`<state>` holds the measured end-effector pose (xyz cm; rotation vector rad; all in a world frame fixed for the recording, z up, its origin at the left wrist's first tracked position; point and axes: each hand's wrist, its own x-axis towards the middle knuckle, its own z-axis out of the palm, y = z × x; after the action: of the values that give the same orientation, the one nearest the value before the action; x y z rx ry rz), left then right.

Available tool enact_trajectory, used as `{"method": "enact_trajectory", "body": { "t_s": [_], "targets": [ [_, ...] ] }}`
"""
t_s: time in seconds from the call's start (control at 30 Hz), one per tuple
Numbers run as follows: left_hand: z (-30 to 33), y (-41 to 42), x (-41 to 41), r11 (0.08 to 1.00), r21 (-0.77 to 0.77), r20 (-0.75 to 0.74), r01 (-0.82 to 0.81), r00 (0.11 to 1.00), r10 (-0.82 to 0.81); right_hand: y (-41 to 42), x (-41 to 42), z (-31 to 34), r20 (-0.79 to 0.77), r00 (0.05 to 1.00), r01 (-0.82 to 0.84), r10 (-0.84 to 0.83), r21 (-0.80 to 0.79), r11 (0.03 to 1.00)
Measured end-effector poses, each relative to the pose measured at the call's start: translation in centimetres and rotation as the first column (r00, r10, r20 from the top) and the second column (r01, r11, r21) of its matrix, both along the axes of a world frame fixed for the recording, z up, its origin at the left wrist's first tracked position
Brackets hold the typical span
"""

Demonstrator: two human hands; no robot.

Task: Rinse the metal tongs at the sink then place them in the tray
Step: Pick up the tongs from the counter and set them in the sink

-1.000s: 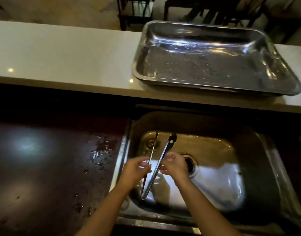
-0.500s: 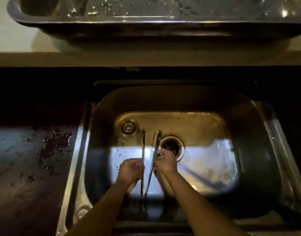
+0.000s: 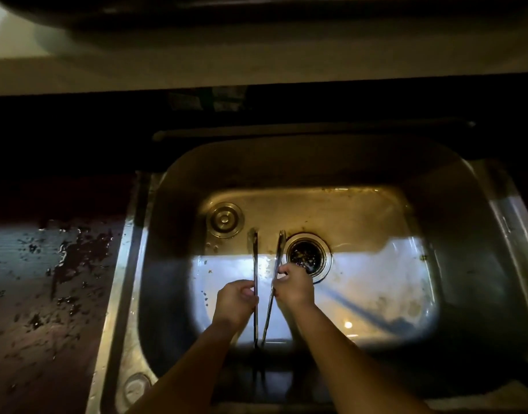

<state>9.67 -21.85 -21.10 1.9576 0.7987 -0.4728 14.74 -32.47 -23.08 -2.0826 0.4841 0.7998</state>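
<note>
Two bare hands hold the metal tongs (image 3: 256, 294) over the basin of the sink (image 3: 454, 222), one hand to each arm of the tool. The left hand (image 3: 236, 301) is curled narrowly around the left arm, its fingers wrapped onto the strip about midway along it. The right hand (image 3: 292, 286) is likewise closed, pinching the right arm between thumb and fingers at a similar height. The tongs lie lengthwise, their joined end toward the near edge of the sink, low in shadow, and their two tips spread apart toward the far wall, hanging above the basin floor just left of the drain (image 3: 307, 254). A round metal plug (image 3: 225, 219) sits on the basin floor toward the far left corner, apart from the tongs. Water spots speckle the dark table (image 3: 47, 279) left of the sink. Only the dark underside of the tray (image 3: 256, 7) shows, on the pale ledge beyond the sink's far edge
</note>
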Motion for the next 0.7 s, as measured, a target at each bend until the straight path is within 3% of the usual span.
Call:
{"method": "enact_trajectory", "body": {
  "t_s": [0.2, 0.37, 0.47, 0.53, 0.6, 0.7],
  "targets": [
    [-0.1, 0.4, 0.0, 0.994, 0.069, -0.036, 0.089, 0.996, -0.087, -0.7, 0.1, 1.2, -0.039, 0.998, -0.045, 0.046, 0.028, 0.999],
    [3.4, 0.2, -0.2, 0.937, 0.153, -0.040, 0.313, 0.950, -0.310, -2.9, -0.5, 5.8, 0.000, 0.990, -0.143, 0.143, -0.026, 0.989],
    [6.9, -1.0, -0.2, 0.840, 0.199, -0.038, 0.505, 0.861, -0.508, -4.8, -1.9, 10.2, 0.064, 0.962, -0.255, 0.265, -0.127, 0.958],
    [9.5, -2.2, -0.4, 0.723, 0.320, -0.034, 0.612, 0.771, -0.636, -6.4, -3.1, 13.4, 0.120, 0.931, -0.305, 0.345, -0.264, 0.915],
    [11.6, -3.6, -0.9, 0.642, 0.439, 0.010, 0.629, 0.711, -0.703, -8.1, -4.3, 16.2, 0.173, 0.910, -0.293, 0.377, -0.374, 0.880],
    [13.9, -5.7, -1.9, 0.612, 0.549, 0.121, 0.569, 0.671, -0.732, -10.7, -5.7, 19.6, 0.264, 0.859, -0.265, 0.438, -0.502, 0.823]
  ]
}}
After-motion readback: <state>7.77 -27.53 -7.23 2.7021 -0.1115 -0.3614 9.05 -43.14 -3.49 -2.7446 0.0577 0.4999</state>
